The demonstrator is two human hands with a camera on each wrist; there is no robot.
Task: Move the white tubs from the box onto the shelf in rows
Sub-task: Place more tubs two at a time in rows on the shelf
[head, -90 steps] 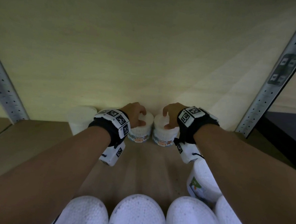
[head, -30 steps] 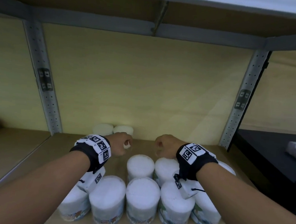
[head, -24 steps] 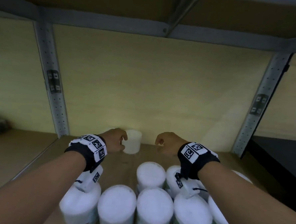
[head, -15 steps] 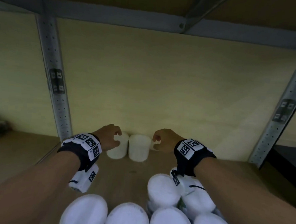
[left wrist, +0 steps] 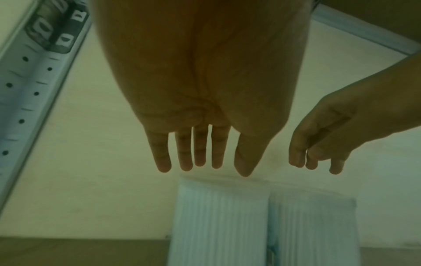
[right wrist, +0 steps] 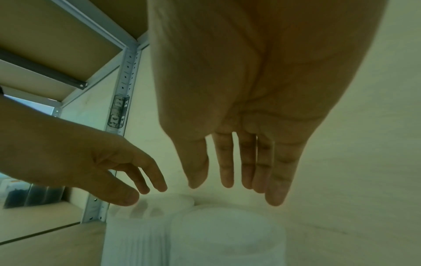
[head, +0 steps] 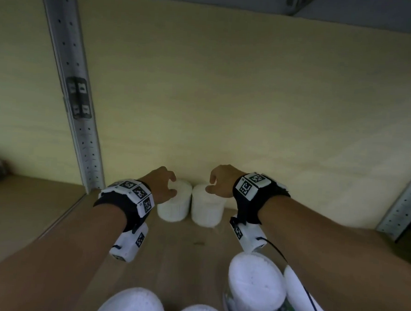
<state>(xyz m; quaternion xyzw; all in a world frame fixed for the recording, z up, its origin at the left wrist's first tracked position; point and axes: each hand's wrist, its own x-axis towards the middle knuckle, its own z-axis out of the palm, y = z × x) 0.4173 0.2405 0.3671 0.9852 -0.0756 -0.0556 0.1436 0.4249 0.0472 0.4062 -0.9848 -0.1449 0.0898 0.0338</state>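
Two white tubs (head: 189,203) stand side by side, touching, at the back of the shelf (head: 184,245), directly under the fingertips of both hands. They look light and stiff with ribbed sides, probably easy to tip, so a hold from above round the lid rim should suit. The left hand (head: 160,185) hangs over the left tub, fingers spread and relaxed, gripping nothing. The right hand (head: 222,180) hovers likewise over the right one, fingers loose, palm down.
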